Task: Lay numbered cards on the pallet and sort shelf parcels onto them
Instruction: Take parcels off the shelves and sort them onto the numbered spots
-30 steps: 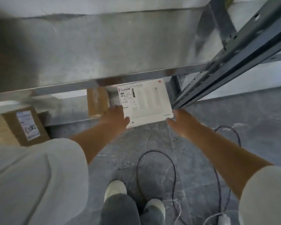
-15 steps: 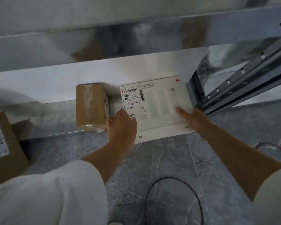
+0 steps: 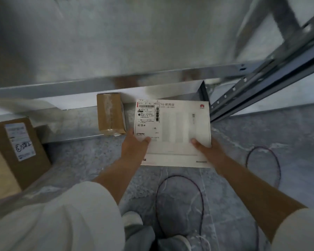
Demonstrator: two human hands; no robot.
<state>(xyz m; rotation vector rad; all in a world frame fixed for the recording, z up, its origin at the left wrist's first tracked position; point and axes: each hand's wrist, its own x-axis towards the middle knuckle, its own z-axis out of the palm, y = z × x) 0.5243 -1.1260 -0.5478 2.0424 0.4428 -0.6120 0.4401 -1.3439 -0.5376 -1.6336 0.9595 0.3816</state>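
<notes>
Both hands are on the flat white cardboard carton with the shipping label (image 3: 181,134). The left hand (image 3: 134,149) pinches its near left corner, thumb on top. The right hand (image 3: 207,151) grips the near right edge the same way. The carton's far end is over the low grey metal shelf (image 3: 76,124) and its near end hangs over the floor.

Now the hazards. The small brown taped cardboard box (image 3: 110,113) stands just left of the carton at the shelf lip, so a sideways swing could knock it off. The far right corner is close to the dark steel upright (image 3: 203,91) and could snag there. With a grip only at the near edge, the far end may droop and slip. The dark cable loop (image 3: 178,176) lies by the feet, so a step back risks a trip.
</notes>
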